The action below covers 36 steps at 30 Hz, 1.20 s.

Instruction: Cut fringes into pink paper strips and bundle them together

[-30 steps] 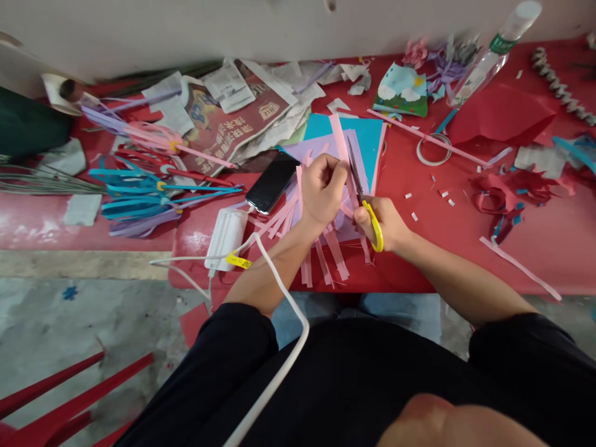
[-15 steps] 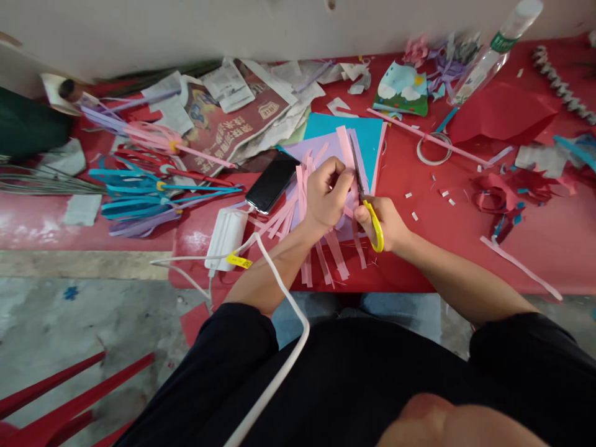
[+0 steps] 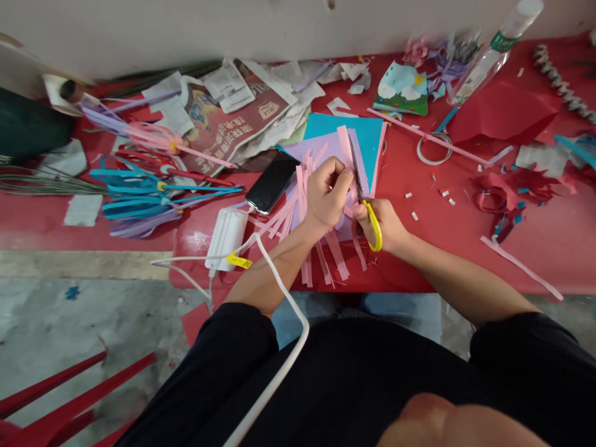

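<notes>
My left hand (image 3: 329, 191) pinches a pink paper strip (image 3: 344, 144) between thumb and fingers; the strip's far end sticks out beyond my fingertips. In my right hand (image 3: 382, 225) is a pair of scissors with yellow handles (image 3: 374, 228). Their dark blades (image 3: 356, 164) point away from me, along the strip's right edge. Beneath both hands lie a lilac sheet (image 3: 302, 146) and a blue sheet (image 3: 372, 136). Several cut pink strips (image 3: 336, 256) spread under my left wrist toward the table's front edge.
Left of my hands are a black phone (image 3: 272, 182), a white power bank (image 3: 226, 239) with a cable, and blue paper loops (image 3: 130, 192). Newspaper (image 3: 233, 127) lies behind. To the right are a tape roll (image 3: 434, 149), paper scraps and a plastic bottle (image 3: 488, 65).
The scissors and my right hand have shifted very slightly. My left hand keeps its pinch on the strip in the same spot.
</notes>
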### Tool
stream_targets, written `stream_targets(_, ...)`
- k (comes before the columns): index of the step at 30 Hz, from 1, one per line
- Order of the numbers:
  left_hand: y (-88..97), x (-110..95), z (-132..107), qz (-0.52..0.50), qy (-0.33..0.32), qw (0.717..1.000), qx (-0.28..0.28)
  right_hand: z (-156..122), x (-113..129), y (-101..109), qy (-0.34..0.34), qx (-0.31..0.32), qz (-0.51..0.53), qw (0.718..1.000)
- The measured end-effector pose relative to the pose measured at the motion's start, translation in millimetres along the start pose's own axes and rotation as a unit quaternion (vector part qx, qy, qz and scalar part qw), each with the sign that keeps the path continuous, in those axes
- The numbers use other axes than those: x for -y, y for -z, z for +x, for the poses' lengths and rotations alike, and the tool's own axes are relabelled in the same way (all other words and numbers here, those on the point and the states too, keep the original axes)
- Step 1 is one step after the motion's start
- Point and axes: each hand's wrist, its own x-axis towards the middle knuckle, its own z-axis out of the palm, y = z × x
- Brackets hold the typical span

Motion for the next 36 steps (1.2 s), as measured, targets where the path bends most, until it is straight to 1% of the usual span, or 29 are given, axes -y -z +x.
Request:
stream_targets(6, -0.3, -0.4, 0.2, 0.001, -0.002, 1.000, 0.001, 0.1, -1.4, -0.2, -0.009, 0.000, -0.008, 1.000)
stream_targets(11, 0.5, 0.6, 0.8, -0.002, -0.009, 1.000, 0.005, -0.2, -1.7, 0.0, -0.048, 0.019, 0.024, 0.998)
stream_targets(16, 1.1, 2.7, 0.8, 0.002, -0.020, 1.000, 0.003, 0.4, 0.0, -0.1, -0.052, 0.005, 0.013, 0.999)
stream_targets(20, 0.9, 2.0, 1.5, -0.002, -0.027, 1.000, -0.005, 1.0, 0.8, -1.1, -0.065, 0.002, 0.029, 0.997)
stream_targets(23, 1.2, 1.4, 2.7, -0.006, -0.030, 0.999, -0.012, 1.2, 0.9, -2.0, -0.060, -0.013, 0.029, 0.998)
stream_targets(27, 1.5, 1.3, 3.7, -0.018, -0.024, 0.999, -0.014, 0.7, 1.7, -2.1, -0.056, -0.016, 0.032, 0.998)
stream_targets(33, 0.2, -0.6, 3.0, -0.007, -0.002, 1.000, -0.010, -0.8, 2.0, -1.8, -0.067, 0.007, 0.037, 0.997)
stream_targets(36, 0.3, -1.3, 3.0, -0.004, 0.011, 1.000, -0.011, -1.4, 3.5, -2.1, -0.068, 0.025, 0.064, 0.995)
